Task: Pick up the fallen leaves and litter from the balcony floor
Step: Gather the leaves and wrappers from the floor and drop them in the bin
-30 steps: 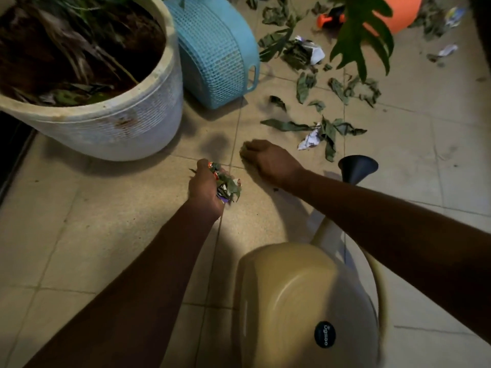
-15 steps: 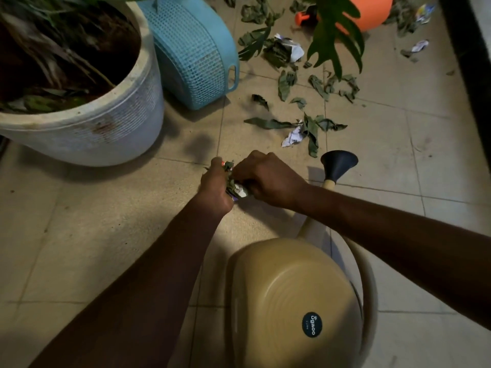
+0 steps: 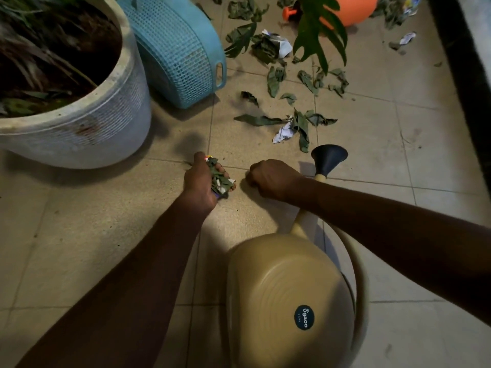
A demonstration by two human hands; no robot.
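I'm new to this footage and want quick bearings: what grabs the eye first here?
Two bare arms reach down to the tiled floor at centre: the left hand grips a wad of leaves and litter, and the right hand is curled on the tile beside it. A beige watering can fills the bottom centre. Beyond the hands, scattered leaves and crumpled paper lie right of a blue basket.

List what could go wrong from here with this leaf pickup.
1. The left hand grips a crammed bundle of leaves and litter. Adding more could spill pieces back onto the floor.
2. The right hand is low on the tiles beside the watering can's black spout. Reaching for the loose leaves beyond it might knock the can.
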